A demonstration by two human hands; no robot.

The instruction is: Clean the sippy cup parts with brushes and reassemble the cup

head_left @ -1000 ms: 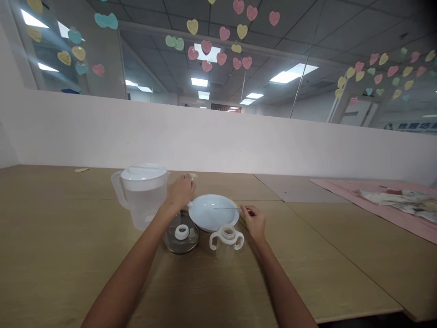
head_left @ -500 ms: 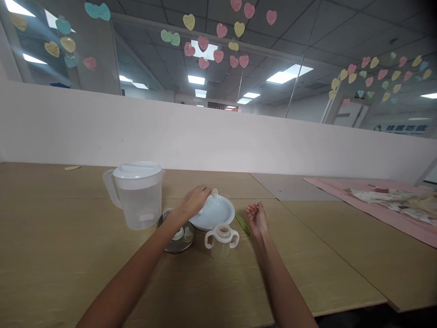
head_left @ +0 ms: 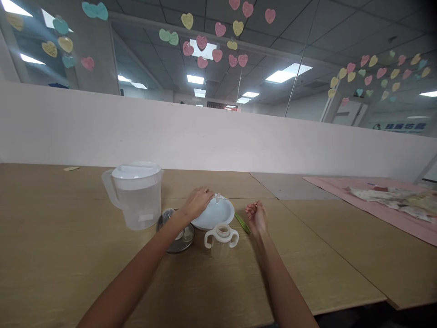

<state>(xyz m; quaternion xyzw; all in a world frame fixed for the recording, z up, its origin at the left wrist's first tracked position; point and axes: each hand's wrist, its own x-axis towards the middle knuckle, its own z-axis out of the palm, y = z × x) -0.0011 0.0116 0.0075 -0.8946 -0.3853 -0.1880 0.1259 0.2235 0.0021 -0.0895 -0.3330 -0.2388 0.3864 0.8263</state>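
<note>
My left hand (head_left: 200, 202) reaches over the rim of a white plate (head_left: 220, 214) and pinches a small clear piece (head_left: 216, 197) at its fingertips above the plate. Below my left wrist stands a shallow metal dish (head_left: 175, 232) with small white and clear parts in it. A clear two-handled cup (head_left: 221, 237) stands in front of the plate. My right hand (head_left: 256, 216) rests on the wooden table (head_left: 85, 273) right of the plate, fingers loosely curled, holding nothing. A thin green stick (head_left: 242, 223) lies between that hand and the plate.
A clear pitcher (head_left: 136, 195) with a white lid stands left of the dish. A pink mat (head_left: 382, 207) with papers on it lies at the far right. A low white wall (head_left: 218, 136) runs behind the table. The table's front edge drops off at lower right.
My left hand moved from beside the pitcher to over the plate, carrying the small clear piece. My right hand let go of the thin stick and settled on the table.
</note>
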